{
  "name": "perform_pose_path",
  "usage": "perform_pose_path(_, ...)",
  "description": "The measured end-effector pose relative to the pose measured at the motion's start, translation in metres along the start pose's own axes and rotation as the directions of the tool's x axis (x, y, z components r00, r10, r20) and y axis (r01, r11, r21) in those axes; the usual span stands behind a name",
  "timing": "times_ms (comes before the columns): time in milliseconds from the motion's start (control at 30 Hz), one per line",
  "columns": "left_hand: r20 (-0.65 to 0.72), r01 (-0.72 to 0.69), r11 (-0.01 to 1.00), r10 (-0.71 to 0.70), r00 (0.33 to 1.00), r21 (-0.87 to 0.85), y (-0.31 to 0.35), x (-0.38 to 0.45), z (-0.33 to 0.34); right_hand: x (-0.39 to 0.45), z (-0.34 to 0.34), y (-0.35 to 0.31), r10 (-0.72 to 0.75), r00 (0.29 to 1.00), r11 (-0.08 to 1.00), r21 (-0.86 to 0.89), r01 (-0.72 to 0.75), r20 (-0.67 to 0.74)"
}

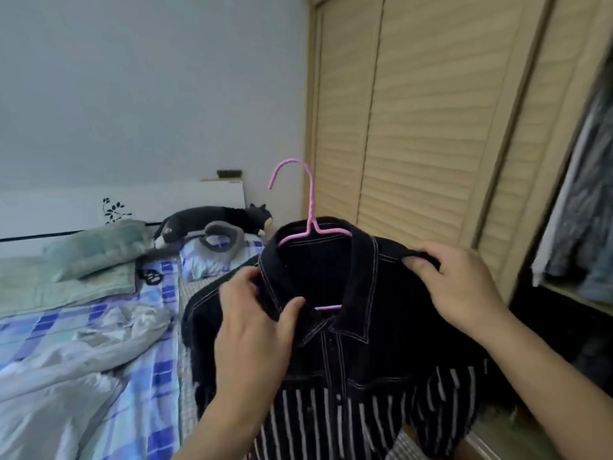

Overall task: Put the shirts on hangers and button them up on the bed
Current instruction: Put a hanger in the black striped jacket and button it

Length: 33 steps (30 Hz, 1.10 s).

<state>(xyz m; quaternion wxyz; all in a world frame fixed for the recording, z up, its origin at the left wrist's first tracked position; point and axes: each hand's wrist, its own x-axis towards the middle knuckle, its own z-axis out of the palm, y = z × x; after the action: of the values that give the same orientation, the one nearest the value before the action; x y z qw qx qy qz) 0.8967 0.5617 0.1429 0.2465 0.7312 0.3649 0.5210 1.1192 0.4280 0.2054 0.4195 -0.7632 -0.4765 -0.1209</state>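
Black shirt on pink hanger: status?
Left hand grips collar, right hand pinches shoulder. Black white-stitched shirt on pink wire hanger, held up. Placket looks closed. No obstruction.

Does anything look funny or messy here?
A little. The black shirt sits on the pink hanger, but its left collar side is folded over where the left hand pinches it, and the right hand bunches the shoulder. A pale garment lies crumpled on the bed. Nothing looks torn.
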Motion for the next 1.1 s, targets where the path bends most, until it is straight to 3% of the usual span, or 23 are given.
perform_pose_path(67,-0.071,-0.279,0.951,0.289,0.955,0.131,-0.01,0.029,-0.019,0.004,-0.016,-0.011,-0.009,1.0,0.997,0.078,0.01,-0.02)
perform_pose_path(133,0.097,-0.427,0.876,0.416,0.904,0.224,-0.004,0.069,-0.036,0.01,-0.029,-0.02,-0.007,1.0,0.99,0.141,0.008,-0.01)
perform_pose_path(200,0.315,-0.43,0.87,0.349,0.883,0.242,0.019,0.106,-0.048,0.02,-0.039,-0.027,0.005,1.0,0.985,0.17,0.0,-0.027)
perform_pose_path(233,0.341,-0.43,0.873,0.341,0.876,0.231,0.031,0.119,-0.05,0.026,-0.043,-0.028,0.009,0.999,0.987,0.162,-0.003,-0.032)
perform_pose_path(400,0.222,-0.401,0.889,0.354,0.908,0.223,0.073,0.141,-0.044,0.042,-0.06,-0.028,-0.09,0.978,0.996,0.04,0.084,0.189)
perform_pose_path(500,0.309,-0.437,0.884,0.374,0.874,0.165,0.092,0.146,-0.042,0.052,-0.056,-0.041,-0.146,0.974,0.984,0.125,0.126,0.17)
perform_pose_path(567,0.352,-0.473,0.874,0.412,0.841,0.108,0.099,0.147,-0.043,0.058,-0.043,-0.05,-0.23,0.967,0.969,-0.069,0.238,0.105)
perform_pose_path(633,0.346,-0.523,0.848,0.467,0.814,0.085,0.103,0.146,-0.045,0.067,-0.043,-0.05,-0.407,0.913,0.852,-0.359,0.381,0.002)
perform_pose_path(700,0.294,-0.613,0.784,0.564,0.771,0.103,0.104,0.148,-0.042,0.087,-0.055,-0.047,-0.474,0.87,0.784,-0.517,0.345,-0.138)
perform_pose_path(767,0.217,-0.648,0.727,0.611,0.761,0.226,0.101,0.167,-0.033,0.107,-0.063,-0.051,-0.405,0.897,0.867,-0.386,0.315,-0.176)
perform_pose_path(867,0.22,-0.585,0.74,0.543,0.811,0.331,0.082,0.19,-0.025,0.101,-0.047,-0.017,-0.213,0.965,0.943,-0.226,0.244,0.151)
perform_pose_path(933,0.206,-0.581,0.735,0.545,0.813,0.35,0.059,0.186,-0.02,0.083,-0.038,0.031,0.001,0.966,0.964,-0.258,0.069,0.259)
perform_pose_path(1000,0.228,-0.63,0.678,0.591,0.774,0.379,0.039,0.175,-0.009,0.066,-0.04,0.062,0.095,0.939,0.962,-0.272,-0.002,0.331)
perform_pose_path(1033,0.249,-0.652,0.654,0.607,0.755,0.385,0.033,0.171,-0.003,0.06,-0.044,0.068,0.082,0.934,0.971,-0.238,0.003,0.347)
perform_pose_path(1100,0.203,-0.636,0.67,0.611,0.765,0.381,0.028,0.172,0.007,0.057,-0.056,0.06,0.061,0.981,0.996,-0.079,-0.047,0.186)
